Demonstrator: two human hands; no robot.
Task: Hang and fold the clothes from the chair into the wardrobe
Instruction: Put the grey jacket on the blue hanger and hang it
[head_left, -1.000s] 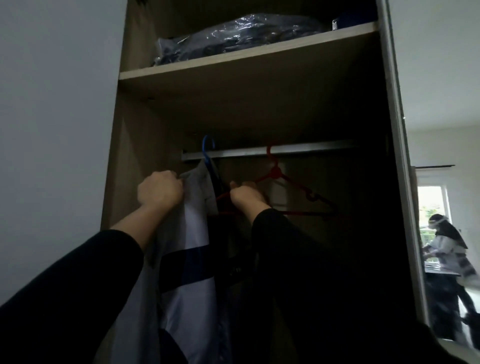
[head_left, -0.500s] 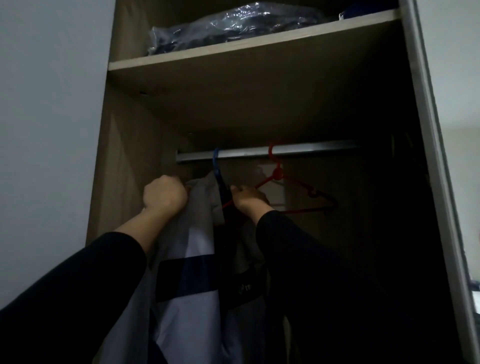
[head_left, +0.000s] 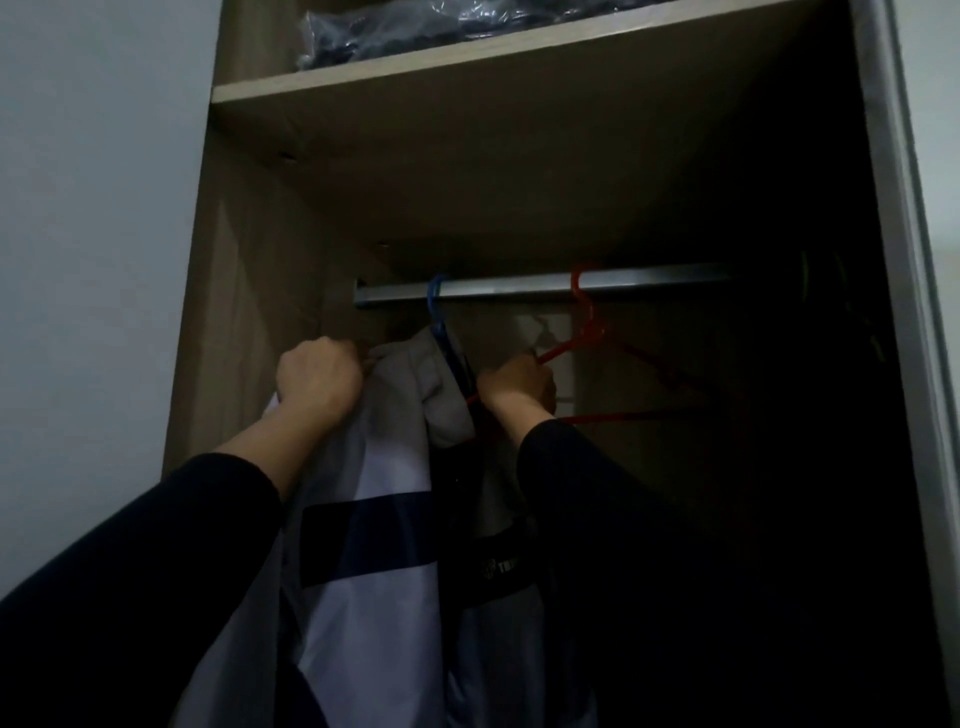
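Head view now sits closer to the wardrobe (head_left: 249, 270) than a second ago: the mirrored strip at the right that showed the room has gone from sight, and the shelf (head_left: 467, 62) with its plastic-wrapped bundle (head_left: 415, 26) has climbed to the top edge. The blue hanger (head_left: 439, 312) hooks over the rail (head_left: 545, 288) further from the red hanger (head_left: 587, 332) than it did before; the two hooks were nearly side by side then, and now a clear length of rail lies between them.

The left hand (head_left: 319, 376) is closed into a fist on the shoulder of the pale jacket (head_left: 374, 571), up by the collar, much as it was earlier. The right hand (head_left: 517, 384) is curled around something at the other side of the collar, right against the lower left arm of the red hanger; whether it grips cloth or hanger I cannot tell in this dim light.

The jacket hangs from the blue hanger at the left end of the rail, near the wardrobe's side wall. Its long axis runs straight down, collar uppermost, hem out of sight below. A dark band crosses its chest, and the front opening faces outward towards the person.
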